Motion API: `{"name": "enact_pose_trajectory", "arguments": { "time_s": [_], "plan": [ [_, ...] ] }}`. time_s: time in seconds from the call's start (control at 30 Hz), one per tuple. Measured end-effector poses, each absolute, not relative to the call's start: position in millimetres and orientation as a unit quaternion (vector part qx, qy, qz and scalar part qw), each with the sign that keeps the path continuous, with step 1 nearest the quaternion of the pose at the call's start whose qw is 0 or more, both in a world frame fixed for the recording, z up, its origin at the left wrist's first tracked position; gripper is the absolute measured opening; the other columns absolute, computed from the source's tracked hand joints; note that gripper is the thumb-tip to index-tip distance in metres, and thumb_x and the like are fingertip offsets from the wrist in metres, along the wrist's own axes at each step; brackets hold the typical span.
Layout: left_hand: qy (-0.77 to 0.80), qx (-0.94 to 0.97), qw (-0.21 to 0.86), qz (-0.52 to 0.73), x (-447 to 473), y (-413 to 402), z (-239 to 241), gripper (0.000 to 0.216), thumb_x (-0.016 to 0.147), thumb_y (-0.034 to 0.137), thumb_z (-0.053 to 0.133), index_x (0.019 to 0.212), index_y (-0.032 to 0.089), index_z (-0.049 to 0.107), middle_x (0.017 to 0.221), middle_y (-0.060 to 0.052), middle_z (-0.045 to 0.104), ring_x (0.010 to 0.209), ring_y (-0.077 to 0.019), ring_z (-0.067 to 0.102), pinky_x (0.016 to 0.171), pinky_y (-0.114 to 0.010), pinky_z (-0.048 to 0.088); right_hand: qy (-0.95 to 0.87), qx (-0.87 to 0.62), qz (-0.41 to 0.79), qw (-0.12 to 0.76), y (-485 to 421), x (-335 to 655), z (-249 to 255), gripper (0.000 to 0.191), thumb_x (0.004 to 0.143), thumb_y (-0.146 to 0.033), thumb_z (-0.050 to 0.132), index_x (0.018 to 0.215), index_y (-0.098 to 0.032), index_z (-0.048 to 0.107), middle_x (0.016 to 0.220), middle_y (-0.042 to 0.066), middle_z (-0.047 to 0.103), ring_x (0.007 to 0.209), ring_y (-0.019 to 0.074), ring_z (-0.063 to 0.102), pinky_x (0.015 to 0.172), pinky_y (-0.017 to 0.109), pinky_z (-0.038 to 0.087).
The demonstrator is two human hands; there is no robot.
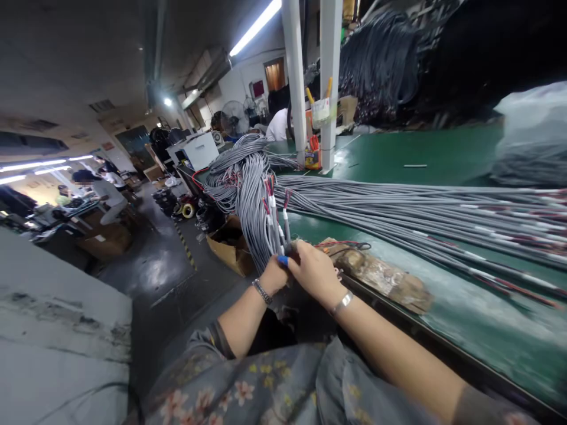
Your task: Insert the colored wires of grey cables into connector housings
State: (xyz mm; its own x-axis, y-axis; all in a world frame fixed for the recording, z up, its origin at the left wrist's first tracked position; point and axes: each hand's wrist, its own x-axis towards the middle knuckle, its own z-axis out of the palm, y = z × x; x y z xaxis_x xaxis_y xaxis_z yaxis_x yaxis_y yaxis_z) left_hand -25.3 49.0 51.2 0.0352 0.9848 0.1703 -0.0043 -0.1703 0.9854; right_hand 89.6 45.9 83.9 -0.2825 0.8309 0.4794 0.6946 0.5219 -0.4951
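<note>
The person's left forearm point(245, 316) and right forearm point(394, 345) are slanting inward by the worktop's point(385, 150) near edge, toward its left end. The left hand point(275, 275) is holding its fingers curled; the right hand point(315, 271) is arching, back upward, thumb pointing leftward, just beside it.

left hand point(274, 275), right hand point(316, 271) gripping gray cables point(275, 227)

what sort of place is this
Probably a cable or wiring workshop: many long grey cables with coloured wire ends lie across a green workbench, and a thick bundle of dark cables hangs behind it.
</note>
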Motion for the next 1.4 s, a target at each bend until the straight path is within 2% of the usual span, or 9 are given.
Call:
{"name": "enact_pose_trajectory", "arguments": {
  "time_s": [0.17,0.33,0.5,0.6,0.87,1.03,1.17,1.27,1.4],
  "plan": [
    [0.409,0.561,0.542,0.473,-37,55,55,0.028,0.050,0.006,0.068,0.076,0.015,0.071,0.076,-0.001,0.071,0.078,-0.0192,0.063,0.082,-0.032,0.050,-0.818,-0.489,0.107,0.283,53,98,101,0.004,0.082,-0.020,0.056,0.084,-0.020,0.053,0.085,0.008,0.067,0.076,0.0218,0.062,0.063,0.028,0.038],
    [0.349,0.487,0.657,0.457,-45,64,56,0.034,0.044,0.019,0.076,0.077,0.013,0.072,0.072,-0.007,0.071,0.080,-0.0268,0.066,0.072,-0.034,0.052,-0.834,-0.473,0.111,0.261,56,100,111,0.015,0.081,-0.016,0.052,0.095,-0.018,0.053,0.091,0.008,0.066,0.078,0.0206,0.062,0.065,0.027,0.039],
    [0.383,0.455,0.669,0.445,-45,60,51,0.032,0.041,0.016,0.079,0.072,0.012,0.073,0.066,-0.006,0.070,0.070,-0.0246,0.066,0.065,-0.033,0.051,-0.830,-0.497,0.103,0.231,50,94,111,0.030,0.080,-0.017,0.051,0.110,-0.015,0.052,0.100,0.012,0.066,0.086,0.0231,0.062,0.067,0.029,0.043],
    [0.405,0.433,0.658,0.465,-43,55,46,0.034,0.039,0.013,0.079,0.072,0.014,0.074,0.071,-0.005,0.072,0.069,-0.0214,0.065,0.067,-0.031,0.051,-0.833,-0.501,0.080,0.223,43,88,107,0.029,0.079,-0.014,0.048,0.107,-0.014,0.054,0.099,0.013,0.064,0.090,0.0243,0.061,0.071,0.030,0.044],
    [0.371,0.450,0.653,0.483,-40,53,55,0.044,0.040,0.019,0.087,0.082,0.012,0.075,0.077,-0.008,0.073,0.082,-0.0263,0.067,0.076,-0.034,0.052,-0.794,-0.516,0.118,0.298,46,85,100,0.036,0.073,-0.013,0.047,0.108,-0.015,0.052,0.093,0.011,0.064,0.086,0.0249,0.062,0.072,0.032,0.046],
    [0.335,0.474,0.637,0.507,-44,53,66,0.053,0.042,0.030,0.091,0.089,0.014,0.074,0.089,-0.009,0.074,0.094,-0.0287,0.065,0.086,-0.036,0.050,-0.744,-0.481,0.250,0.391,57,91,93,0.025,0.071,-0.018,0.052,0.096,-0.020,0.049,0.079,0.003,0.065,0.069,0.0199,0.062,0.065,0.030,0.047],
    [0.341,0.486,0.620,0.512,-49,57,72,0.057,0.041,0.039,0.091,0.089,0.014,0.073,0.089,-0.010,0.074,0.093,-0.0295,0.066,0.086,-0.039,0.050,-0.697,-0.422,0.353,0.460,65,91,97,0.027,0.074,-0.022,0.056,0.099,-0.020,0.046,0.084,0.002,0.066,0.065,0.0155,0.062,0.060,0.028,0.049],
    [0.351,0.494,0.613,0.507,-52,59,79,0.060,0.042,0.046,0.089,0.090,0.014,0.072,0.088,-0.010,0.074,0.091,-0.0298,0.067,0.086,-0.040,0.049,-0.691,-0.420,0.369,0.459,70,90,108,0.035,0.072,-0.019,0.060,0.104,-0.020,0.047,0.095,0.005,0.068,0.056,0.0122,0.059,0.055,0.026,0.047],
    [0.353,0.499,0.599,0.518,-57,55,84,0.059,0.042,0.048,0.089,0.088,0.016,0.072,0.089,-0.007,0.074,0.093,-0.0282,0.066,0.090,-0.040,0.047,-0.731,-0.422,0.336,0.418,71,85,117,0.018,0.073,-0.016,0.061,0.089,-0.020,0.053,0.084,0.002,0.070,0.064,0.0146,0.061,0.061,0.026,0.046]
  ]
}}
